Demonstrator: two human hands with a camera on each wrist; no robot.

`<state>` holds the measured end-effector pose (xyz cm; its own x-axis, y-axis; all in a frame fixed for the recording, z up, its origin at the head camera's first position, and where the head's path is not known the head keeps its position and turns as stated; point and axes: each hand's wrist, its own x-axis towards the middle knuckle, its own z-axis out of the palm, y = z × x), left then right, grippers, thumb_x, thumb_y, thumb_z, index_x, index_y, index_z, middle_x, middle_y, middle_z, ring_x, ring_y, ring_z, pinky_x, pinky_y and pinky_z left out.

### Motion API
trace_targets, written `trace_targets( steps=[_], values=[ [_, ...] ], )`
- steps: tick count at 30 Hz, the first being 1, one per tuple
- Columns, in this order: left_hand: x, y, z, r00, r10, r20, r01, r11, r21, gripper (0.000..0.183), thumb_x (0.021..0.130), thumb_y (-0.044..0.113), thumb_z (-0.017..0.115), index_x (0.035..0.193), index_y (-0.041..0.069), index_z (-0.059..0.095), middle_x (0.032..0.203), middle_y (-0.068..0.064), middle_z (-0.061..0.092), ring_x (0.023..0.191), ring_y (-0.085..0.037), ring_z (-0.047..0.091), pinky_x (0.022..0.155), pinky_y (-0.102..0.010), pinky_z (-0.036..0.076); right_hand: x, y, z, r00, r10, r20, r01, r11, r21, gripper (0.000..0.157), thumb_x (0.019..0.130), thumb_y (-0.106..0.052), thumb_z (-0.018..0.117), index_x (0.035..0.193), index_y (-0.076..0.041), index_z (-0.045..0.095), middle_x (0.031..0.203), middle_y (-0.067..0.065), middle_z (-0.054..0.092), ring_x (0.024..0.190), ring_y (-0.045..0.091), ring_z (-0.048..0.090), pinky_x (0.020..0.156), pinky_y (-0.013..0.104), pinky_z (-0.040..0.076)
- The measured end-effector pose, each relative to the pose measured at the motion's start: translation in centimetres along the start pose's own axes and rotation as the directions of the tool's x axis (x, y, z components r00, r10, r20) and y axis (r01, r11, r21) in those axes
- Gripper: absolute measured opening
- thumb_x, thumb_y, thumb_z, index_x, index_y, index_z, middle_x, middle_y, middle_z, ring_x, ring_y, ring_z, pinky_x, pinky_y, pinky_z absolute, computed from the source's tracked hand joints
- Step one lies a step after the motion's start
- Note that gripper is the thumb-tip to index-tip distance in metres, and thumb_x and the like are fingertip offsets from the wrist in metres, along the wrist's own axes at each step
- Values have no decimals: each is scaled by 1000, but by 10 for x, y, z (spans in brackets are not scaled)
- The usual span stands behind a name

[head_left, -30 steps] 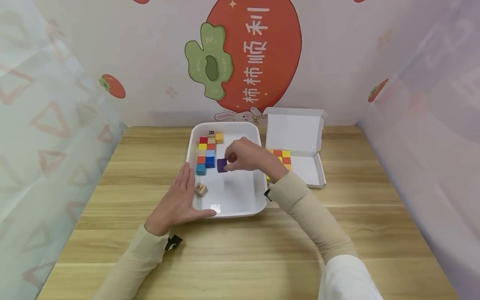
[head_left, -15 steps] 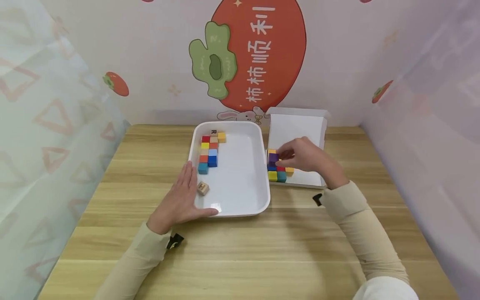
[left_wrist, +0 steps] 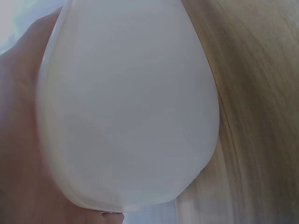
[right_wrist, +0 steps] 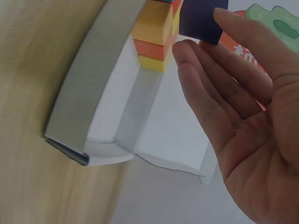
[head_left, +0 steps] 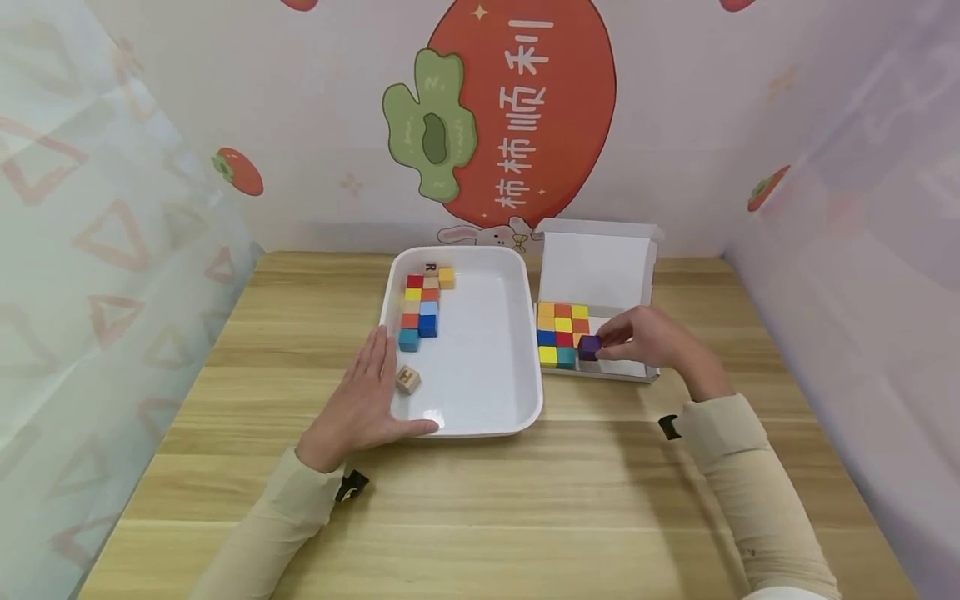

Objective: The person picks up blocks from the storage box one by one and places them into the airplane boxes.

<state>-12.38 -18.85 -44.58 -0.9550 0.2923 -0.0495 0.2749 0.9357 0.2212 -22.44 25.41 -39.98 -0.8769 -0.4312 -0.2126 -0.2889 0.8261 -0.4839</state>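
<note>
A purple cube (head_left: 590, 347) is pinched between the thumb and fingers of my right hand (head_left: 648, 337), close over the white cardboard box (head_left: 626, 370). In the right wrist view, the purple cube (right_wrist: 202, 21) shows dark at the fingertips. Coloured cubes (head_left: 563, 324) sit in rows in the left part of that box. My left hand (head_left: 360, 408) rests against the front left corner of the white tray (head_left: 536, 367), fingers straight along its left side and thumb along the front rim. The left wrist view shows mostly the outer wall of the tray (left_wrist: 135, 107).
Inside the tray, several coloured cubes (head_left: 427, 325) line the left side, and a plain wooden cube (head_left: 408, 379) marked with an H lies apart near the front. The box's raised lid (head_left: 596, 267) leans toward the printed backdrop (head_left: 330, 125). Everything stands on a wooden table (head_left: 510, 517).
My right hand has carried the purple cube from the tray rightward to the box, past its left rows and down toward the front. My left hand stays at the tray corner.
</note>
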Motion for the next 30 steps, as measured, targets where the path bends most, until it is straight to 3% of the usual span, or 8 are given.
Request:
trace_targets(
  steps=[7, 15, 21, 26, 30],
  values=[
    [0, -1, 1, 1000, 5, -12, -5, 1000, 10, 141, 60, 98, 40, 155, 3, -2, 164, -15, -10, 153, -34, -3, 122, -56, 13, 2, 11, 16, 1000, -28, 7, 28, 996, 86, 31, 82, -26, 78, 108, -11, 73, 100, 3, 75, 88, 13, 70, 82, 35, 59],
    [1, -1, 2, 1000, 1, -4, -1, 1000, 7, 140, 60, 99, 38, 155, 4, -2, 164, -14, -10, 153, -33, -4, 123, -55, 12, 5, 19, 36, 996, 88, -5, -85, 978, 190, 30, 81, -28, 78, 105, -11, 72, 100, 5, 75, 89, 16, 70, 83, 35, 59],
    [0, -1, 2, 1000, 6, -4, -6, 1000, 7, 141, 60, 99, 38, 155, 4, -4, 164, -15, -10, 153, -33, -4, 122, -55, 13, 7, 18, 41, 991, 134, -23, -127, 975, 182, 39, 77, -41, 80, 103, -13, 72, 99, 4, 74, 89, 17, 67, 84, 36, 59],
    [-1, 0, 1, 1000, 7, -7, -7, 1000, 10, 141, 60, 99, 37, 155, 3, -3, 164, -15, -10, 153, -33, -3, 123, -55, 13, 9, 9, 34, 993, 113, -34, -108, 986, 125, 44, 77, -43, 80, 106, -11, 70, 101, 5, 73, 90, 19, 67, 83, 37, 59],
    [-1, 0, 1, 1000, 9, -7, -9, 1000, 8, 140, 60, 99, 37, 155, 4, -4, 164, -15, -10, 153, -33, -3, 123, -55, 13, 12, -14, 24, 997, 52, -59, -48, 997, 56, 44, 80, -36, 79, 111, -7, 69, 104, 8, 73, 91, 20, 69, 83, 39, 59]
  ],
)
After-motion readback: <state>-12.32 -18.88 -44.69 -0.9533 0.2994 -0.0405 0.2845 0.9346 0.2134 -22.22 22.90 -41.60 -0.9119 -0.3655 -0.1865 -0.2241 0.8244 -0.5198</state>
